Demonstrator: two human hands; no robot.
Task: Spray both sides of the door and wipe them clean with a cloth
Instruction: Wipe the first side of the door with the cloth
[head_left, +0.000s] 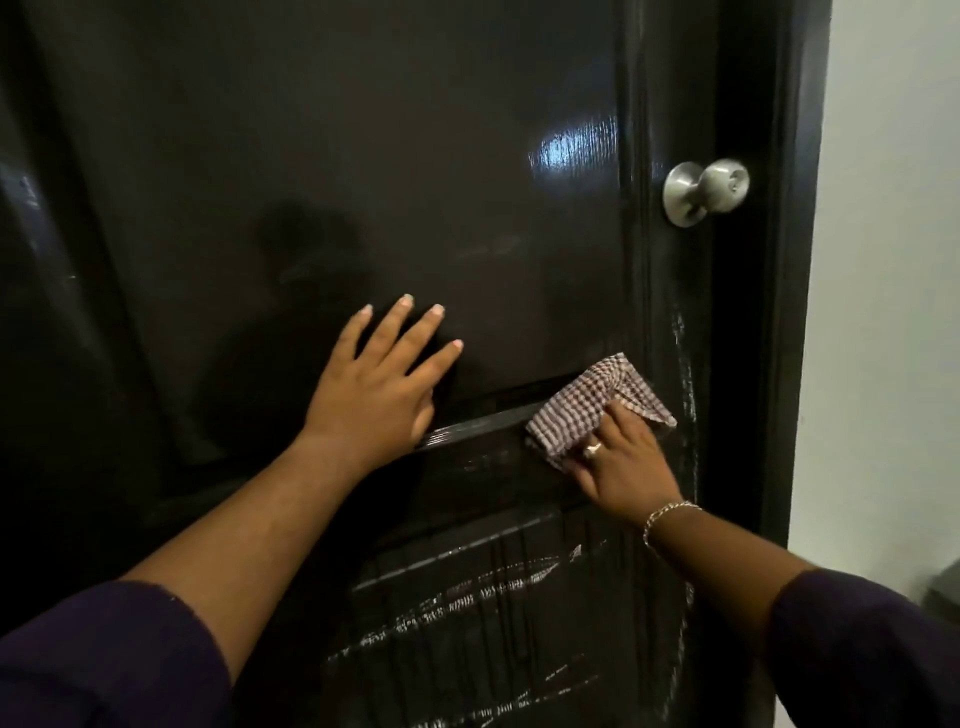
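In the head view, we are bracing our left hand (382, 387), fingers straight, on the door (363, 156). Our right hand (621, 460) is grasping the checked cloth (587, 408) under its fingers, against the rail. It looks soft and light; bunching it should aid grip. Streaks are lying below our fingers.

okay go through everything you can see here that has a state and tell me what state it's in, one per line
door: upper panel glossy, lower panel streaked with wet drips and smears
cloth: bunched, pressed on the rail between the panels
left hand: fingers spread flat against the door, holding nothing
right hand: presses the cloth to the door
knob: untouched, at the door's right edge
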